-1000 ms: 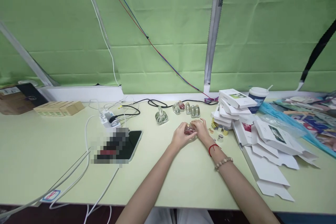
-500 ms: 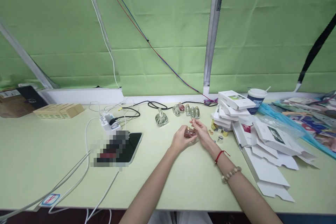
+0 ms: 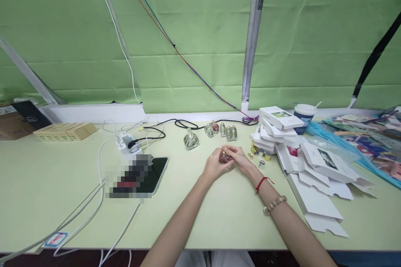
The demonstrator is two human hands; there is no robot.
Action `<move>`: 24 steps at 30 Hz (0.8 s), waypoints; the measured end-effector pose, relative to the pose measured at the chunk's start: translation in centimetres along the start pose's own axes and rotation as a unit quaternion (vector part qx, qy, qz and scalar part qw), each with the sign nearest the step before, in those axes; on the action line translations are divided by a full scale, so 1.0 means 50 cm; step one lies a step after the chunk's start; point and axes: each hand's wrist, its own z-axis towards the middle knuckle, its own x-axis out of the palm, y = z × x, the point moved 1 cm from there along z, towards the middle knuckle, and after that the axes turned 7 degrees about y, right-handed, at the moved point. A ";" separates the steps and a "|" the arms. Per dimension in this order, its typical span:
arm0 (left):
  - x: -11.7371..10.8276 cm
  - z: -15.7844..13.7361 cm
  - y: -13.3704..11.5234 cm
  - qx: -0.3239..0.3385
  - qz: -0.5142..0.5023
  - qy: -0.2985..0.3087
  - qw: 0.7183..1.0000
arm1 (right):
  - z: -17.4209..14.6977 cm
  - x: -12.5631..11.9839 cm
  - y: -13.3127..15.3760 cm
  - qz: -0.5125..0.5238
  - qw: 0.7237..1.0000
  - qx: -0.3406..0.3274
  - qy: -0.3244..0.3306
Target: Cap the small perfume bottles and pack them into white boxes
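My left hand (image 3: 212, 167) is wrapped round a small dark red glass perfume bottle (image 3: 224, 158) just above the table. The fingers of my right hand (image 3: 239, 158) are closed at the bottle's gold-coloured neck and hide part of it. Behind my hands stands a larger clear glass bottle (image 3: 191, 140) with a pump top. Several smaller glass bottles (image 3: 231, 134) are grouped farther back, one of them red (image 3: 214, 127). Right of my right hand lie gold-coloured caps (image 3: 267, 157), tiny copper-coloured rings (image 3: 250, 156) and a silver-coloured cap (image 3: 262, 164).
White flat boxes (image 3: 278, 118) are stacked at the right, with opened cartons (image 3: 316, 206) before them. A paper cup (image 3: 304, 117) stands behind. Left are a dark-screened tablet (image 3: 158, 175), a power strip (image 3: 125, 144), trailing white cables (image 3: 100, 167) and small tan boxes (image 3: 67, 132).
My right hand's fingers have shifted left onto the top of the red bottle and now cover its neck. My left hand keeps its hold. The view has shifted slightly.
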 end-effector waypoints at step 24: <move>0.003 0.000 -0.003 -0.004 -0.053 0.000 0.999 | 0.016 -0.009 -0.021 -0.048 0.995 -0.070 -0.052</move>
